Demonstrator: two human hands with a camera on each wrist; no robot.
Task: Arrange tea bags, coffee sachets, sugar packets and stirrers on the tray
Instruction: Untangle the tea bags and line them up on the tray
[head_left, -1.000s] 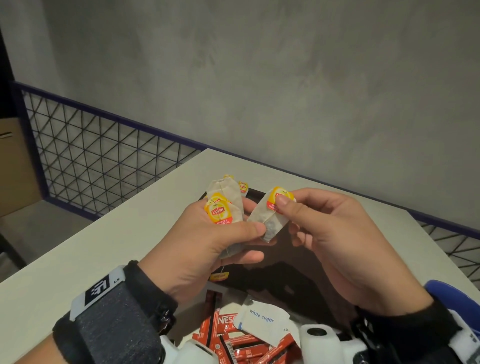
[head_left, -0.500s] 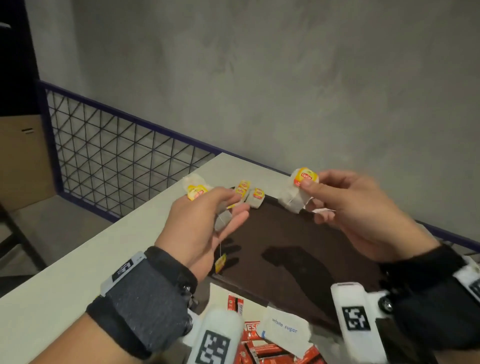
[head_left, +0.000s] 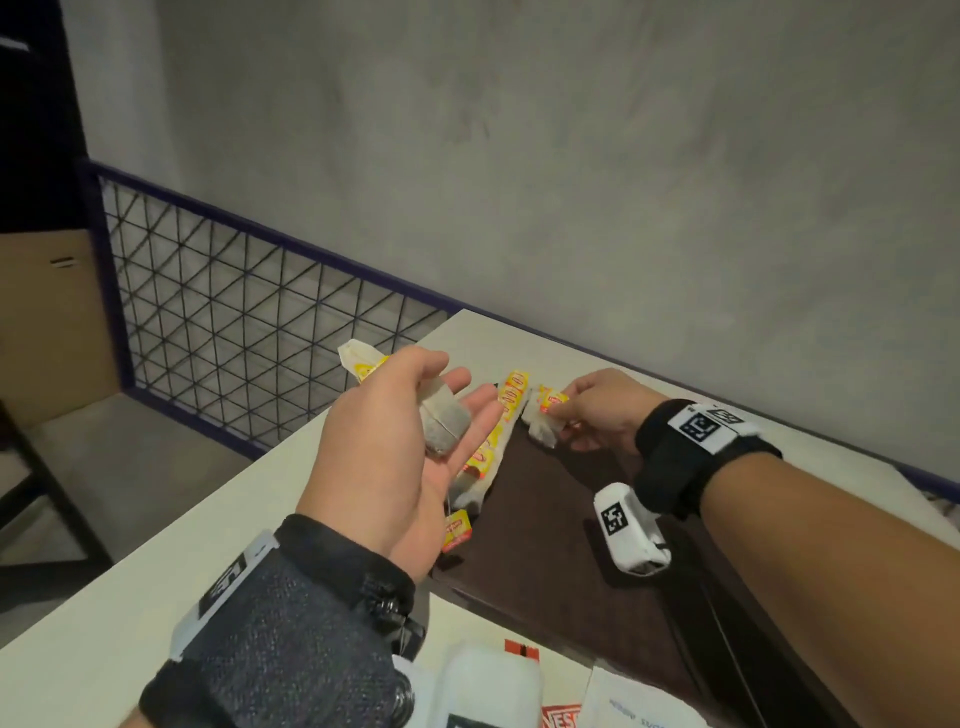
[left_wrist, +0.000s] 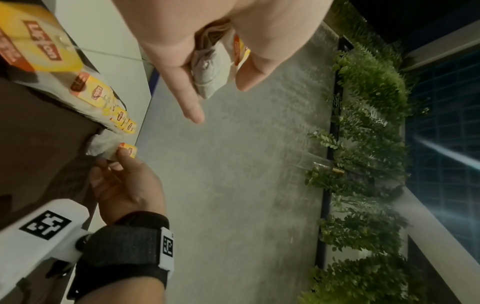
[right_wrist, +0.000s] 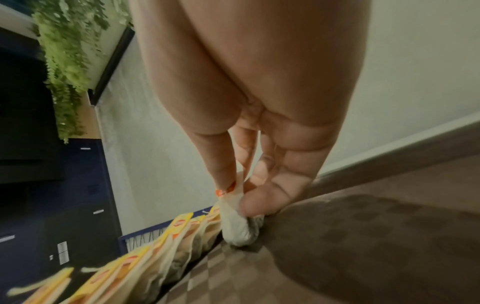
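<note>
Right hand pinching tea bag by its yellow tag, bag touching tray at far corner beside row of tea bags, left hand raised above table, thumb gripping second tea bag

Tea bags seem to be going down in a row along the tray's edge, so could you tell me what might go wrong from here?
1. The right hand is setting its tea bag at the far end of the row of tea bags; a nudge could topple the leaning row.
2. The left hand holds its tea bags loosely, one tag dangling on its string above the tray; it could snag the row.
</note>
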